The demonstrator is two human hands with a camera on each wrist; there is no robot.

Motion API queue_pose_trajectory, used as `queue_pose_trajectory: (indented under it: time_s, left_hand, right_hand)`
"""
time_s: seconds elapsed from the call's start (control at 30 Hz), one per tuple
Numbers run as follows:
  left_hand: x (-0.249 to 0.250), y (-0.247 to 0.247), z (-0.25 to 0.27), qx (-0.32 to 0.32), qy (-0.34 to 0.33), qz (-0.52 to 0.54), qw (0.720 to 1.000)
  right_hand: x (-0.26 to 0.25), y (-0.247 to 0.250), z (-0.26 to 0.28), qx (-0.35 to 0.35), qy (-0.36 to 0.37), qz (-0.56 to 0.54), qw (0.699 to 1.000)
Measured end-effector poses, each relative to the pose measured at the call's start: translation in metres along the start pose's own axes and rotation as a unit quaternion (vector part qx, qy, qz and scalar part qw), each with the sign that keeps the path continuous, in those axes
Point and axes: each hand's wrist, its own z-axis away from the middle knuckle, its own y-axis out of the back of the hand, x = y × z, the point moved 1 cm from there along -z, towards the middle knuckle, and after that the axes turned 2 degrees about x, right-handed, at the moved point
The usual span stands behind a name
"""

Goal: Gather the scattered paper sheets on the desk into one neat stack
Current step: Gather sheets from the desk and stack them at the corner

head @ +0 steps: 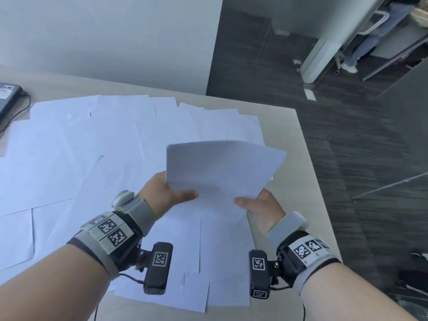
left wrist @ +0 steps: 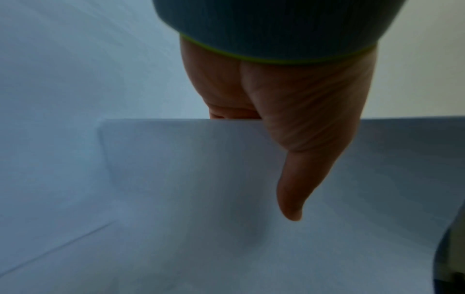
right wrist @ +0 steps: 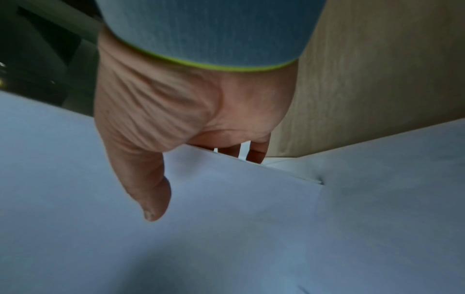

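Note:
A small bundle of white sheets (head: pixel 222 167) is held up above the desk, tilted slightly to the right. My left hand (head: pixel 166 193) pinches its near left edge, thumb on top and fingers hidden beneath. My right hand (head: pixel 257 205) pinches its near right corner the same way. In the left wrist view the thumb (left wrist: pixel 299 179) lies flat on the held sheets (left wrist: pixel 201 169). In the right wrist view the thumb (right wrist: pixel 148 189) rests on the held sheets (right wrist: pixel 226 199), fingers under the edge. Several loose sheets (head: pixel 97 144) lie overlapping across the desk (head: pixel 301 181).
A dark device with a cable (head: pixel 8 98) sits at the desk's far left edge. The desk's right edge drops to dark floor (head: pixel 347 135). A white wall (head: pixel 115 38) stands behind the desk. A person's legs (head: pixel 370 42) show far right by a glass door.

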Motion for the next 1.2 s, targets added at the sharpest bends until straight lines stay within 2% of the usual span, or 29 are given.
queue_pose_trajectory:
  time_s: [0.13,0.3,0.4,0.5,0.57,0.7,0.8,0.97,1.07,1.13,1.2]
  left_hand:
    - [-0.025,-0.004,-0.004,0.02,0.039,-0.012,0.999]
    - [-0.031,-0.022,-0.017,0.051,0.08,0.115,0.989]
    - [-0.036,-0.045,-0.03,0.03,0.126,0.132,0.983]
    - [-0.033,-0.071,-0.039,-0.048,0.127,-0.009,0.991]
    - [-0.034,-0.091,-0.046,-0.097,0.105,-0.156,0.977]
    - [-0.037,-0.123,-0.066,-0.123,0.05,-0.36,0.923]
    - [-0.038,-0.14,-0.082,-0.148,-0.003,-0.492,0.858]
    - [-0.04,-0.152,-0.105,-0.144,0.0,-0.582,0.8]
    - [-0.039,-0.156,-0.116,-0.111,0.012,-0.61,0.784]
    - [-0.036,-0.151,-0.122,-0.091,0.032,-0.612,0.785]
    - [-0.033,-0.139,-0.127,-0.077,0.063,-0.613,0.784]
  right_hand:
    - [0.016,-0.002,-0.002,0.024,-0.032,0.046,0.998]
    - [0.02,0.011,-0.006,0.01,-0.027,-0.013,0.999]
    - [0.029,0.033,-0.011,0.041,-0.044,-0.002,0.998]
    - [0.05,0.066,-0.015,0.12,-0.075,0.06,0.988]
    - [0.064,0.096,-0.017,0.176,-0.099,0.098,0.975]
    - [0.082,0.166,-0.016,0.273,-0.163,0.194,0.928]
    - [0.093,0.208,-0.015,0.311,-0.199,0.253,0.894]
    - [0.091,0.238,-0.02,0.321,-0.246,0.357,0.842]
    - [0.079,0.236,-0.024,0.347,-0.27,0.376,0.816]
    - [0.07,0.225,-0.03,0.348,-0.217,0.4,0.82]
    - [0.061,0.208,-0.043,0.315,-0.156,0.415,0.839]
